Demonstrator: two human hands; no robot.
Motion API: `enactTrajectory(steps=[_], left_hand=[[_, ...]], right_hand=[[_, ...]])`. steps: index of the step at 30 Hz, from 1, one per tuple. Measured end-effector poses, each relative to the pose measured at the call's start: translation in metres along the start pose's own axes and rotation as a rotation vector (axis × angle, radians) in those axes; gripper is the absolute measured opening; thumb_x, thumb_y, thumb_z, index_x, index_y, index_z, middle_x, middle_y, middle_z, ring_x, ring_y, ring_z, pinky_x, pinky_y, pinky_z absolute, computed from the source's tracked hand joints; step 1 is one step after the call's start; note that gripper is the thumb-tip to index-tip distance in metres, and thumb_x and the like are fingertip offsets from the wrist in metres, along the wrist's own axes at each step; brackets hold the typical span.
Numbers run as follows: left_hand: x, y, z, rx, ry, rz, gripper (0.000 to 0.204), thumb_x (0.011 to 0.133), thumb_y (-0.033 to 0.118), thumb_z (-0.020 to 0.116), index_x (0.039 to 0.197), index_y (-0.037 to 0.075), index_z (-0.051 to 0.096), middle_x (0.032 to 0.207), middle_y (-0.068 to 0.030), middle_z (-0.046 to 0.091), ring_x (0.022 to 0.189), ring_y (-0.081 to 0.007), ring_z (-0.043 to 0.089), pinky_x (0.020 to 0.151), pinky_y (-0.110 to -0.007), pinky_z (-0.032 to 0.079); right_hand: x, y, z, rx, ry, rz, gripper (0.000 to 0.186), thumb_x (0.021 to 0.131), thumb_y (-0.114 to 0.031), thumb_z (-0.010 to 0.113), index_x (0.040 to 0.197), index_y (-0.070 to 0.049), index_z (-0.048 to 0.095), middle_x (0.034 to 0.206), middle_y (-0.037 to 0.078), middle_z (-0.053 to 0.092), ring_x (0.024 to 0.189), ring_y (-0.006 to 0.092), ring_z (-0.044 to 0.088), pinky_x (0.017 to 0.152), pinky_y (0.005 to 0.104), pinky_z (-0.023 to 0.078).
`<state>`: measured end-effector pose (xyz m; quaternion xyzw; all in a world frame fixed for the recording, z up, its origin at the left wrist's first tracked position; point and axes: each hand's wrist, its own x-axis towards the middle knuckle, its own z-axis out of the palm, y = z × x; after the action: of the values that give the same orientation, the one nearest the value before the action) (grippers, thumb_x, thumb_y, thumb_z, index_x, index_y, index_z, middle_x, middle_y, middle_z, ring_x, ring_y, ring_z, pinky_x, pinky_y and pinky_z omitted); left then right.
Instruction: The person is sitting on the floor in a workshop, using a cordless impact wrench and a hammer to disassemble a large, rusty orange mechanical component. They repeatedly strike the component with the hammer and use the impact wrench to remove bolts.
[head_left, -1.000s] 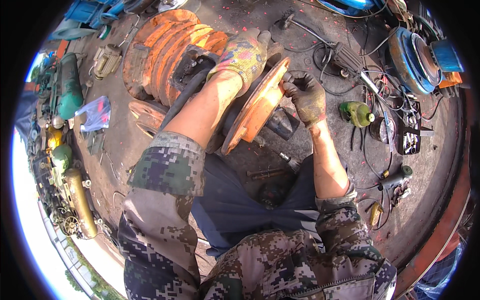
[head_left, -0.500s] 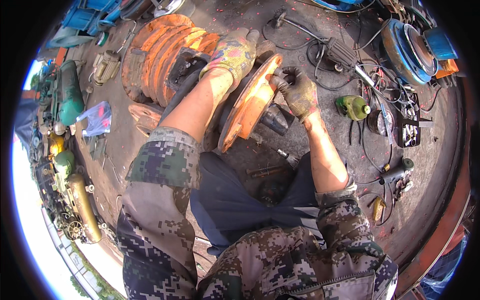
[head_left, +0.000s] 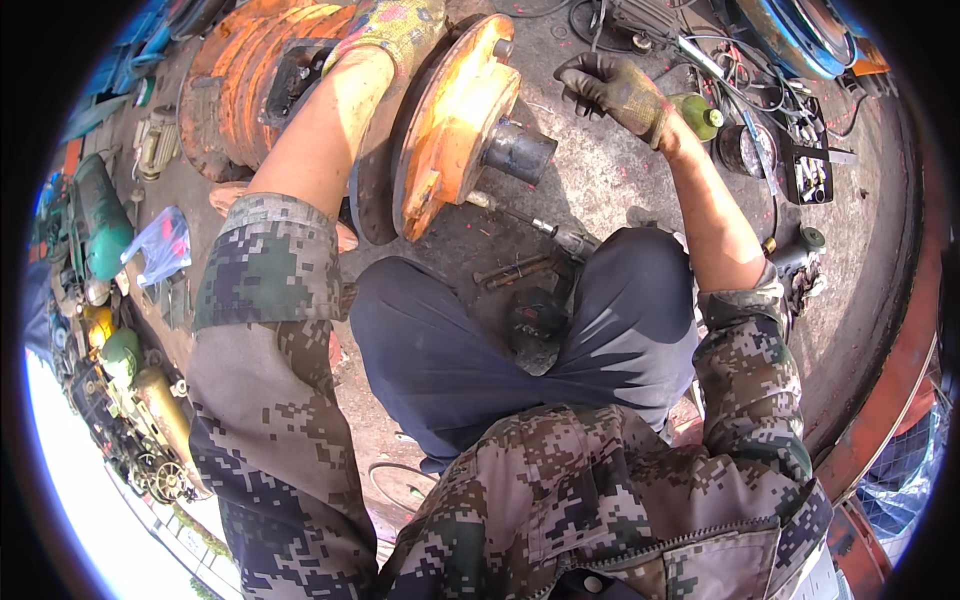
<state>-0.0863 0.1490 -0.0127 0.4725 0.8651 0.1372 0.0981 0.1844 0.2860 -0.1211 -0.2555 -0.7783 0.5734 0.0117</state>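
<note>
My left hand [head_left: 385, 32], in a patterned yellowish glove, reaches to the top edge of the view, gripping the upper part of a heavy assembly behind a tilted orange flanged plate [head_left: 450, 130]. A bolt [head_left: 503, 48] sticks out of the plate's upper part, and a black cylinder [head_left: 520, 152] projects from its right face. The ribbed orange housing [head_left: 230, 90] lies to the left. My right hand [head_left: 605, 92], in a dark soiled glove, is raised right of the plate, apart from it, fingers curled; whether anything is inside them I cannot make out.
Cables [head_left: 760, 110], a green jug [head_left: 700, 112] and a black tool box [head_left: 810, 170] lie at the right. Long bolts [head_left: 515, 270] lie between my knees. A plastic bag [head_left: 160, 245] and cylinders [head_left: 105, 225] line the left. A rusty steel edge [head_left: 900, 360] curves along the right.
My right hand has left the bolt on the plate and moved rightward. The plate and surroundings appear higher in the picture as the view has shifted; my left hand remains on the assembly.
</note>
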Motion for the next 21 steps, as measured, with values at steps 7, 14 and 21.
enactTrajectory(steps=[7, 14, 21], left_hand=[[0.004, -0.007, 0.004, 0.078, -0.017, 0.13, 0.055, 0.105, 0.052, 0.049, 0.118, 0.005, 0.073, 0.121, -0.0195, 0.073, 0.116, -0.0372, 0.067, 0.1, -0.045, 0.051], [0.013, 0.001, 0.012, 0.145, -0.035, 0.233, 0.059, 0.104, 0.056, 0.049, 0.115, 0.006, 0.076, 0.117, -0.0189, 0.075, 0.113, -0.037, 0.069, 0.099, -0.045, 0.051], [-0.002, 0.004, 0.003, 0.102, 0.007, 0.16, 0.062, 0.1, 0.062, 0.053, 0.115, 0.007, 0.077, 0.118, -0.0201, 0.075, 0.115, -0.0351, 0.07, 0.101, -0.043, 0.051]], right_hand=[[-0.2, 0.153, 0.055, 0.349, 0.094, 0.776, 0.041, 0.101, -0.036, 0.071, 0.101, 0.005, 0.07, 0.083, 0.013, 0.074, 0.067, 0.0191, 0.07, 0.066, 0.0342, 0.06], [-0.243, 0.196, 0.214, 1.03, -0.073, 0.398, 0.055, 0.097, -0.029, 0.077, 0.14, 0.0, 0.058, 0.121, 0.005, 0.069, 0.109, 0.0166, 0.065, 0.096, 0.0349, 0.053], [-0.237, 0.216, 0.231, 1.379, 0.04, 0.365, 0.02, 0.096, -0.009, 0.072, 0.114, -0.009, 0.064, 0.095, 0.0, 0.064, 0.085, 0.0163, 0.063, 0.073, 0.0357, 0.056]])
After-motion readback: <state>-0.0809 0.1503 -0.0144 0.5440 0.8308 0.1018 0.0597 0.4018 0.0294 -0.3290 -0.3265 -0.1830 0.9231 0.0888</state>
